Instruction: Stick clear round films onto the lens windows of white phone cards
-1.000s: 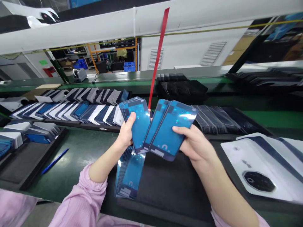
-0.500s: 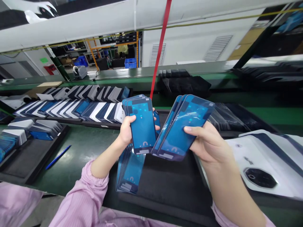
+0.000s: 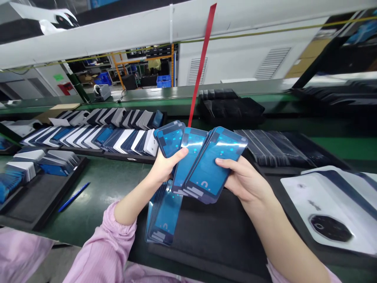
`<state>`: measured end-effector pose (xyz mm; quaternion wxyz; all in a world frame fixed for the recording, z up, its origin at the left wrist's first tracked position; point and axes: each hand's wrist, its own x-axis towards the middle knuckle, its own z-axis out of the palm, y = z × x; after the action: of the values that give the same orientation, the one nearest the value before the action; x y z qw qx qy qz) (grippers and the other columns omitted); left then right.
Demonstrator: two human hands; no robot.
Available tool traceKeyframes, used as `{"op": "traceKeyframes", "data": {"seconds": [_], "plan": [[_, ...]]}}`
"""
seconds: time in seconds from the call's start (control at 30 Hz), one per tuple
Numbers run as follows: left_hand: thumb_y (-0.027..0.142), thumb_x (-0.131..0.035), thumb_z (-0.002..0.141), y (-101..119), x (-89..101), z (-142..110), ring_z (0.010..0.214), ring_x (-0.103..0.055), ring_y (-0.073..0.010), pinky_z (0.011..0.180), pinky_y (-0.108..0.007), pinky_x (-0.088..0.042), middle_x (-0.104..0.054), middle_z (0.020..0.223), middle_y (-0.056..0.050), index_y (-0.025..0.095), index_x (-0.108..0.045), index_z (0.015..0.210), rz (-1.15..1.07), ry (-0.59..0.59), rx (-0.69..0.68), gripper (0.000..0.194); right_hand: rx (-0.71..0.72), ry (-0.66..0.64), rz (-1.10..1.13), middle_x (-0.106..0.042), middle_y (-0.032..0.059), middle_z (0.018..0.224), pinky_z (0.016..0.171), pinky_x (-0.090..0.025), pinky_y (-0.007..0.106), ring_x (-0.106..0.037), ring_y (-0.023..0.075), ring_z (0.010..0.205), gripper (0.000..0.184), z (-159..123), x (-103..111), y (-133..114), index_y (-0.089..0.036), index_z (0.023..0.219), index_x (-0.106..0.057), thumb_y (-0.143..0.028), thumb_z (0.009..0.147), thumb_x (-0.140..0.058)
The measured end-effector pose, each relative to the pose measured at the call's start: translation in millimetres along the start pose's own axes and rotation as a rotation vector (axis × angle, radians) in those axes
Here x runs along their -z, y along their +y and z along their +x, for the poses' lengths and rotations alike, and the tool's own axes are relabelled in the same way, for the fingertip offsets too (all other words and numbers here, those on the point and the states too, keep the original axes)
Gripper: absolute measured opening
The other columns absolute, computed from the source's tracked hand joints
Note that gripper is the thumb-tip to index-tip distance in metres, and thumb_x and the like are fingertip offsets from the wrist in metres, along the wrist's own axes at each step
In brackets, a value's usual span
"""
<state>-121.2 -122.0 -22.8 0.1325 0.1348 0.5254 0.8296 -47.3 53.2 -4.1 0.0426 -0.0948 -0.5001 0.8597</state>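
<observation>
Left hand [image 3: 165, 167] and right hand [image 3: 250, 182] pinch fanned blue-filmed phone panels [image 3: 207, 167], fingers [image 3: 226, 162] closed — likely light, slick, best gripped by long edges.

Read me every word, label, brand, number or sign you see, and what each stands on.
No text is readable.
Pale labels on the held blue panels: too small.
Dark mark on the white cover: unclear.
White label on the front edge of the black tray: too small.
Green sign on the far wall: blurred.
</observation>
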Motion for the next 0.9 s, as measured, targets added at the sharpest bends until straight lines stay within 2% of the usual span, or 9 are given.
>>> {"op": "traceKeyframes", "data": {"seconds": [0.1,0.17,0.3,0.4,0.53,0.63,0.7,0.77,0.9], "plan": [[0.049,-0.088,0.069,5.4,1.2,-1.7,0.121,-0.066,-0.0352,0.106,-0.051,-0.052,-0.074,0.120,-0.011,0.018,-0.068,0.118,0.027,-0.052,-0.040,0.062,-0.007,0.013,0.009,-0.077,0.0093,0.114,0.097,-0.060,0.061,-0.071,0.0388,0.114,0.060,0.6,3.0,-2.5,-0.024,0.121,-0.068,-0.024,0.064,-0.086],[0.056,-0.080,0.077,10.0,2.7,-3.1,0.117,-0.068,-0.0342,0.103,-0.049,-0.054,-0.074,0.119,-0.011,0.018,-0.068,0.121,0.004,-0.115,-0.037,0.059,0.037,0.072,0.022,-0.076,0.0089,0.116,0.097,-0.060,0.059,-0.069,0.0387,0.117,0.055,1.1,6.6,-5.6,-0.024,0.118,-0.069,-0.024,0.065,-0.084],[0.074,-0.066,0.078,16.9,5.9,-5.6,0.098,-0.074,-0.0332,0.086,-0.045,-0.060,-0.075,0.110,-0.013,0.017,-0.066,0.127,-0.126,-0.295,0.090,0.076,0.157,0.253,0.053,-0.075,0.0071,0.120,0.101,-0.060,0.054,-0.067,0.0364,0.121,0.050,0.9,12.9,-15.6,-0.026,0.112,-0.070,-0.023,0.063,-0.082],[0.074,-0.062,0.078,18.3,7.4,-6.8,0.088,-0.074,-0.0297,0.077,-0.040,-0.059,-0.075,0.102,-0.011,0.016,-0.066,0.127,-0.227,-0.378,0.137,0.076,0.168,0.307,0.056,-0.074,0.0060,0.123,0.104,-0.058,0.053,-0.065,0.0350,0.124,0.053,-1.2,13.7,-22.5,-0.027,0.112,-0.071,-0.021,0.060,-0.081],[0.064,-0.065,0.077,18.5,8.2,-6.6,0.090,-0.075,-0.0309,0.076,-0.039,-0.059,-0.076,0.103,-0.012,0.016,-0.066,0.126,-0.272,-0.448,0.154,0.069,0.133,0.239,0.035,-0.072,0.0046,0.128,0.095,-0.062,0.058,-0.060,0.0373,0.132,0.054,-4.5,12.0,-25.1,-0.030,0.112,-0.070,-0.022,0.059,-0.080],[0.061,-0.066,0.075,18.7,7.6,-6.4,0.094,-0.075,-0.0349,0.080,-0.045,-0.060,-0.076,0.108,-0.014,0.015,-0.066,0.127,-0.259,-0.462,0.150,0.070,0.080,0.136,0.038,-0.071,0.0049,0.130,0.087,-0.063,0.064,-0.056,0.0426,0.134,0.055,-6.9,10.0,-24.3,-0.033,0.113,-0.070,-0.027,0.061,-0.082],[0.061,-0.066,0.073,18.3,6.1,-7.1,0.096,-0.074,-0.0379,0.085,-0.051,-0.060,-0.076,0.110,-0.015,0.014,-0.067,0.126,-0.250,-0.458,0.158,0.071,0.061,0.096,0.047,-0.071,0.0058,0.129,0.085,-0.063,0.065,-0.057,0.0441,0.133,0.060,-9.0,8.2,-23.1,-0.034,0.116,-0.069,-0.028,0.059,-0.085],[0.063,-0.066,0.073,16.6,4.2,-8.4,0.102,-0.073,-0.0396,0.090,-0.054,-0.059,-0.076,0.111,-0.015,0.015,-0.069,0.121,-0.216,-0.387,0.143,0.068,0.047,0.080,0.049,-0.073,0.0064,0.127,0.089,-0.063,0.062,-0.059,0.0428,0.130,0.064,-11.3,6.0,-20.3,-0.033,0.119,-0.068,-0.027,0.058,-0.087],[0.055,-0.080,0.075,9.0,2.1,-10.0,0.120,-0.067,-0.0344,0.106,-0.049,-0.053,-0.075,0.118,-0.010,0.019,-0.072,0.112,0.034,-0.020,-0.037,0.053,0.022,0.022,-0.014,-0.075,0.0083,0.120,0.096,-0.061,0.055,-0.068,0.0387,0.119,0.068,-13.4,1.2,-8.7,-0.028,0.122,-0.067,-0.027,0.058,-0.090]]}}
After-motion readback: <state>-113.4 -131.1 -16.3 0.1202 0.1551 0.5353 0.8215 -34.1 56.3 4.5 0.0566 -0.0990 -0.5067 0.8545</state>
